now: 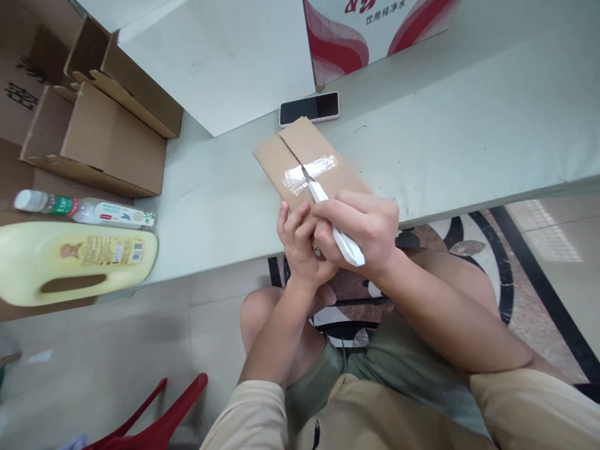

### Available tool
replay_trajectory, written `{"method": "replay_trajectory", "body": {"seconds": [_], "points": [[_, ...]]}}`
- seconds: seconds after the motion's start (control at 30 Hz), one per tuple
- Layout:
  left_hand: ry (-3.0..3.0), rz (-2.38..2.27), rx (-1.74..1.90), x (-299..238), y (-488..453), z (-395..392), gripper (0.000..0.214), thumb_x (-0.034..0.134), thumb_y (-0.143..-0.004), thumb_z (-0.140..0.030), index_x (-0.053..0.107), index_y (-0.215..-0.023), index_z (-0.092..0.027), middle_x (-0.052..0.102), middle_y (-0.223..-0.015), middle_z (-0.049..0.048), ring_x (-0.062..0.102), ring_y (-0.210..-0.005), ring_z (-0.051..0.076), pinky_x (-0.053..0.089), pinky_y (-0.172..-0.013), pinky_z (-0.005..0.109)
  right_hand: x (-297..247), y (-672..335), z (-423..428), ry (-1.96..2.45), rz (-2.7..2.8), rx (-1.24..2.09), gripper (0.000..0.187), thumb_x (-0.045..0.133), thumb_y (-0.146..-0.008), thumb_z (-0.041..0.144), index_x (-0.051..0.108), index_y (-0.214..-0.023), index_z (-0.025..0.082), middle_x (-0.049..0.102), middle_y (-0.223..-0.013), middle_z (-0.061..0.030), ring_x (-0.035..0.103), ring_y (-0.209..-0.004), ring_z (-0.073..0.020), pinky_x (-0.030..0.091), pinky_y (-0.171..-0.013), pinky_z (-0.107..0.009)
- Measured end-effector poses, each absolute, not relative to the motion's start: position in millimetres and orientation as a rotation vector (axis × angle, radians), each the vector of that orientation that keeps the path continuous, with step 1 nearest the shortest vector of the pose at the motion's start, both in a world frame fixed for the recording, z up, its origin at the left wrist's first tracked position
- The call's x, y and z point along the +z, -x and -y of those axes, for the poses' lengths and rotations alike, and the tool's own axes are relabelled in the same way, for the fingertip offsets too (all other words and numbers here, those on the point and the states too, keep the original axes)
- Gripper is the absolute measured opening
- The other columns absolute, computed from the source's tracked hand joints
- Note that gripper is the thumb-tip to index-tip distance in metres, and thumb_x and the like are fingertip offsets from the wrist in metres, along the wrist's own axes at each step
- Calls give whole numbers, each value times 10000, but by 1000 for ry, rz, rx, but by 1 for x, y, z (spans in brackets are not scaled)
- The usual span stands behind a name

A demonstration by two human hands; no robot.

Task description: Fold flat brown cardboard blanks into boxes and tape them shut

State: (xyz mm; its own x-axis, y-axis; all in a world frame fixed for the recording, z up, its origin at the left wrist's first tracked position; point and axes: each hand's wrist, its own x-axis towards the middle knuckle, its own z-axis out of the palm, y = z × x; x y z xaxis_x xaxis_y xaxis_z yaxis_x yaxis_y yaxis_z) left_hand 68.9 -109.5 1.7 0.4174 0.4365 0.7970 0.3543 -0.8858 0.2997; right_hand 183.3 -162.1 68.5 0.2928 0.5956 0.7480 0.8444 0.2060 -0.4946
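Note:
A brown cardboard box [337,172] lies at the table's front edge, with a strip of clear tape [321,165] across the slit between its flaps. My right hand [370,228] is closed around the white handle of a utility knife [344,244]. The knife's blade meets the tape at the slit. My left hand [304,244] is closed at the near end of the box, its fingers curled against the cardboard. Part of that grip is hidden behind my right hand.
Behind the box lies a phone [309,109], near a large white carton [225,62] and a red-and-white carton [375,37]. Open cardboard boxes [115,137], a clear bottle [89,209] and a yellow jug [79,259] stand to the left. A red chair [164,419] is on the floor.

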Motion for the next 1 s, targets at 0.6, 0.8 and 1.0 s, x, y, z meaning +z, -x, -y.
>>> {"method": "replay_trajectory", "body": {"seconds": [0.6,0.8,1.0], "points": [[-2566,-772,1510,2,-70,109,464,447,-938,-561,477,-1302,-275,641,-1205,90,627,-1229,244,418,-1205,544,73,-179,159,1639,1368,-305,190,504,-845,190,621,-695,197,593,-582,31,466,-525,-81,329,-532,-260],[-2530,-702,1497,4,-69,109,476,524,-905,-499,465,-1319,-270,614,-1208,88,601,-1233,254,356,-1227,547,74,-179,159,1587,1268,-229,213,474,-841,189,574,-654,204,565,-547,28,488,-523,-92,361,-537,-264],[-2470,-642,1473,0,-65,107,467,559,-870,-466,487,-1278,-251,562,-1313,98,525,-1340,277,325,-1232,560,80,-185,166,1443,1180,-167,199,488,-807,149,548,-633,224,550,-531,33,486,-480,-96,399,-493,-259]]}}
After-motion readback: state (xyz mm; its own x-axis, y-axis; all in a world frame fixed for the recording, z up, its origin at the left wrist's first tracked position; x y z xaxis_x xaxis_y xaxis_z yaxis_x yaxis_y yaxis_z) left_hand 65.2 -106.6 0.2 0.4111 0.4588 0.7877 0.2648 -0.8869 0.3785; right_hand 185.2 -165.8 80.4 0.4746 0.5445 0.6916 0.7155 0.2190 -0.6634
